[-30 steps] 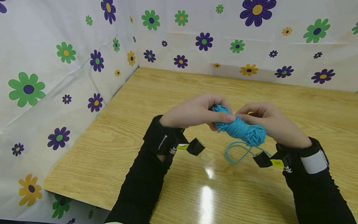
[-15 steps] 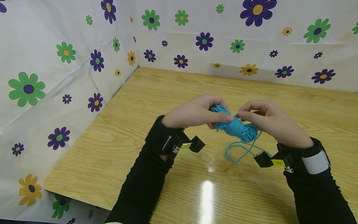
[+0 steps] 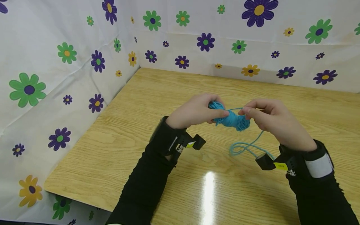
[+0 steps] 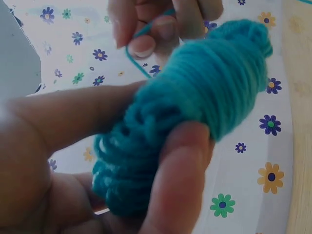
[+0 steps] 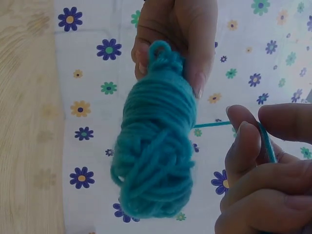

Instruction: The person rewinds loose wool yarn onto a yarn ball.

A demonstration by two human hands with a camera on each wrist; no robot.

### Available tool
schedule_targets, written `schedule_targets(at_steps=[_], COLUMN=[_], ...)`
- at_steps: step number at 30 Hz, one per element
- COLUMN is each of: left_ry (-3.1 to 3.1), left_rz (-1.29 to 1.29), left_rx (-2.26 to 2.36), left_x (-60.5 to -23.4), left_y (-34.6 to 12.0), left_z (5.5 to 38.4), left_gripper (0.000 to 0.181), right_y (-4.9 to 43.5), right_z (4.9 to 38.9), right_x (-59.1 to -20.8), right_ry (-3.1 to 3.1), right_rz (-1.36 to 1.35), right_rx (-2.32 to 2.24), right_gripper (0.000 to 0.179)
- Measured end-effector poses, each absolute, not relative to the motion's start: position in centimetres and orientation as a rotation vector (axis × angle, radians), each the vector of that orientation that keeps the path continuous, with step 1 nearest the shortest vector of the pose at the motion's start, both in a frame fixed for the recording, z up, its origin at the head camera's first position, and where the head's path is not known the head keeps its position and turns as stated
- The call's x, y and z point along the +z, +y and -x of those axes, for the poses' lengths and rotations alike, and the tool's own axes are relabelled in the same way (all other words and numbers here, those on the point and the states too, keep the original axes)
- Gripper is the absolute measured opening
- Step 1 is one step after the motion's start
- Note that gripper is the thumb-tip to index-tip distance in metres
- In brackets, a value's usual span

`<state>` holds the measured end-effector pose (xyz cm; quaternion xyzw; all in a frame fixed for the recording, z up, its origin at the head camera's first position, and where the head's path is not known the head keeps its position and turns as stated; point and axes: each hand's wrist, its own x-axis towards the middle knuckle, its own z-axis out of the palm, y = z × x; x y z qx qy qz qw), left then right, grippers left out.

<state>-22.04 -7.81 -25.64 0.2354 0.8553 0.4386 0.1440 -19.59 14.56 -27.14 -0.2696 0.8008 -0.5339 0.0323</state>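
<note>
A small skein of blue yarn (image 3: 234, 121), wrapped tightly round its middle with loops bulging at both ends, is held above the table. My left hand (image 3: 194, 112) grips one end of it, thumb on the near side; the left wrist view shows the skein (image 4: 209, 83) between thumb and fingers. To its right, my right hand (image 3: 270, 117) pinches the yarn strand between thumb and forefinger. That strand (image 5: 212, 125) runs taut from the skein's side to the fingertips in the right wrist view. From under the right hand the loose tail (image 3: 239, 148) drops to the table in a loop.
The light wooden table (image 3: 118, 156) has its left edge and rounded front corner in view. A white cloth with printed flowers (image 3: 180, 37) hangs behind and to the left. Wrist cameras are strapped over both black sleeves.
The right hand has drawn slightly away from the skein, and a strand now stretches between them. My left hand has turned the skein and shifted it a little left. The loose loop has flattened.
</note>
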Motion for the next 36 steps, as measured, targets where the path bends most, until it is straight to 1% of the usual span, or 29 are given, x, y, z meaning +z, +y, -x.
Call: schedule_targets(at_steps=[4,9,18,23,27,33,36], left_ry=[2.502,2.576,2.476,2.347,2.213,2.014,1.953], left_rz=[-0.630,-0.540,-0.419,-0.426,-0.459,-0.535,-0.567], left_rx=[1.310,1.414,1.807,1.985,2.085,2.135,2.115], left_x=[-25.9,-26.0,-25.8,-25.6,-25.3,-24.8,-24.6], left_y=[-7.9,-8.0,-7.9,-7.9,-8.0,-8.2,-8.3], left_z=[22.3,22.5,22.7,22.8,22.6,22.2,22.0], left_gripper=[0.019,0.023,0.026,0.027,0.024,0.018,0.018], right_y=[14.2,13.7,13.0,12.9,12.9,13.0,13.1], right_z=[19.3,19.0,18.7,18.9,19.0,19.1,19.2], right_x=[-27.1,-27.0,-27.0,-27.2,-27.3,-27.3,-27.2], right_ry=[2.473,2.508,2.533,2.505,2.491,2.495,2.510], right_rz=[0.868,0.913,0.922,0.971,0.975,0.914,0.887], right_rx=[-1.654,-1.582,-1.424,-1.402,-1.392,-1.346,-1.316], right_gripper=[0.022,0.022,0.023,0.023,0.023,0.026,0.028])
